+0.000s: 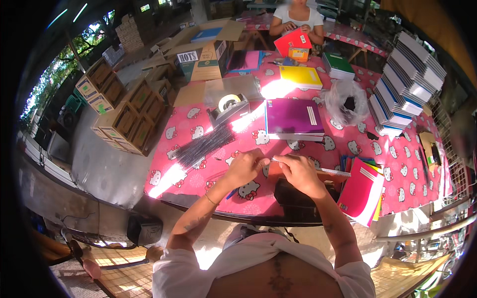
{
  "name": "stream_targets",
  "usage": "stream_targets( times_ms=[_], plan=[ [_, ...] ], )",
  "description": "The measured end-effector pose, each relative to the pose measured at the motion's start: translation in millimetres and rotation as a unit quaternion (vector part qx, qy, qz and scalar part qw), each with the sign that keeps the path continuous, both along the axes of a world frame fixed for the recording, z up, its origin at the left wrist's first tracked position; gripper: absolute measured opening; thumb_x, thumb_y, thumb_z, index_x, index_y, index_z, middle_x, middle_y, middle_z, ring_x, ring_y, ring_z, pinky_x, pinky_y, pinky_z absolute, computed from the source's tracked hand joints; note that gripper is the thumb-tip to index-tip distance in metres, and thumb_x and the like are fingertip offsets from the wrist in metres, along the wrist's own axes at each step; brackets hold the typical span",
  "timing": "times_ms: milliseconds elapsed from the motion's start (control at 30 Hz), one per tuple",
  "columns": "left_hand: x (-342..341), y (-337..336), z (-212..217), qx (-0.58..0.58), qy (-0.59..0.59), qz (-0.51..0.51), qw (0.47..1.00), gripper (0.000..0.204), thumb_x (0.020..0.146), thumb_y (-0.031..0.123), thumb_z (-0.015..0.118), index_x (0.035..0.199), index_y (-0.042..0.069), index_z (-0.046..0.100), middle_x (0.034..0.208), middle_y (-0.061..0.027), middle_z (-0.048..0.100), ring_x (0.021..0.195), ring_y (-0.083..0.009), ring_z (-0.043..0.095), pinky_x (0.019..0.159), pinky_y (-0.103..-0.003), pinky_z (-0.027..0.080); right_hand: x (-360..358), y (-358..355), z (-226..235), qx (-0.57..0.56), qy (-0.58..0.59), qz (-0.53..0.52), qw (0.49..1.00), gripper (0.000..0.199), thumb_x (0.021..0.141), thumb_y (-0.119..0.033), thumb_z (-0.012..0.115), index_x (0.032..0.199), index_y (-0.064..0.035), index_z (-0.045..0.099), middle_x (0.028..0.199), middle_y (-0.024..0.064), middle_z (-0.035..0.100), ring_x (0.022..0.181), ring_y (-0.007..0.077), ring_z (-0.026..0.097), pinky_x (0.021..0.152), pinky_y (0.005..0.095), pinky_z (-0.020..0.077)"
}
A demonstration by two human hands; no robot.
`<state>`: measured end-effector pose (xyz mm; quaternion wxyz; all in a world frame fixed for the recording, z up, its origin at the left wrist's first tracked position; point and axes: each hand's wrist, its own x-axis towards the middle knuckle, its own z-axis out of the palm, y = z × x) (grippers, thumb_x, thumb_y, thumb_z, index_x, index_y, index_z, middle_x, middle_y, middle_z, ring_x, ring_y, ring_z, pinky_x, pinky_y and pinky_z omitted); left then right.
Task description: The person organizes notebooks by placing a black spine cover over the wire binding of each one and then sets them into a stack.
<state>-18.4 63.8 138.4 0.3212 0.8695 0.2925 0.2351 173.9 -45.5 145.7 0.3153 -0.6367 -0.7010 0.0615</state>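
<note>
My left hand (247,167) and my right hand (301,174) are close together above the table's near edge, fingers pinched. Whatever lies between their fingertips is too small to make out. Out from under my right hand runs a thin edge with what looks like a wire spiral (338,172), above an orange-brown surface and a dark, boxy object (298,194). Several black binding coils (206,146) lie in a bundle beyond my left hand. Past my hands rests a stack of notebooks with a purple cover (295,116). Fanned notebooks with a pink-red cover (361,191) lie right of my right forearm.
A tape dispenser (229,107), yellow notebook (301,77), green notebooks (339,65) and clear plastic wrap (346,103) lie farther back. Tall notebook stacks (405,87) stand at right. Cartons (131,116) are piled at left. Across the table, a person (298,20) holds a red notebook (293,42).
</note>
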Motion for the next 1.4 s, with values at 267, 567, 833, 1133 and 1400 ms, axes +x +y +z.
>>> stream_targets(
  times_ms=[267,567,833,1133,1400],
  plan=[
    [6,-5,-7,0.085,-0.046,0.019,0.995,0.015,0.090,0.011,0.071,0.099,-0.001,0.071,0.089,-0.0201,0.068,0.070,-0.0355,0.066,0.062,-0.043,0.050,2,5,-4,0.020,0.030,-0.013,0.999,0.019,0.091,-0.018,0.063,0.106,-0.0135,0.074,0.090,0.0118,0.073,0.079,0.0350,0.069,0.072,0.0464,0.0563],
    [11,6,-15,0.061,-0.069,-0.002,0.996,0.017,0.092,0.019,0.070,0.096,0.002,0.070,0.090,-0.0189,0.069,0.081,-0.0414,0.067,0.068,-0.048,0.051,11,12,-8,-0.005,0.064,0.006,0.998,0.020,0.091,-0.021,0.064,0.107,-0.0139,0.075,0.091,0.0127,0.073,0.082,0.0356,0.070,0.075,0.0460,0.0565],
    [15,12,-7,0.078,0.002,0.020,0.997,0.019,0.088,0.018,0.073,0.098,0.002,0.073,0.086,-0.0198,0.070,0.078,-0.0373,0.068,0.069,-0.046,0.052,19,29,-9,-0.053,0.070,0.017,0.996,0.021,0.088,-0.016,0.067,0.107,-0.0105,0.075,0.095,0.0125,0.074,0.088,0.0318,0.071,0.079,0.0416,0.0561],
    [22,45,-3,0.078,0.058,-0.084,0.992,0.021,0.090,0.018,0.069,0.100,0.000,0.073,0.092,-0.0195,0.072,0.081,-0.0351,0.068,0.076,-0.042,0.053,44,56,-27,-0.111,0.181,0.108,0.971,0.023,0.087,-0.011,0.068,0.108,-0.0024,0.074,0.098,0.0152,0.075,0.093,0.0236,0.073,0.082,0.0351,0.0554],
    [27,21,13,0.081,0.055,-0.042,0.994,0.017,0.089,0.015,0.070,0.098,0.001,0.073,0.092,-0.0166,0.072,0.082,-0.0317,0.069,0.074,-0.041,0.054,43,51,-23,-0.096,0.151,0.085,0.980,0.025,0.086,-0.009,0.067,0.110,-0.0024,0.073,0.100,0.0161,0.075,0.094,0.0266,0.073,0.084,0.0359,0.0557]
  ],
)
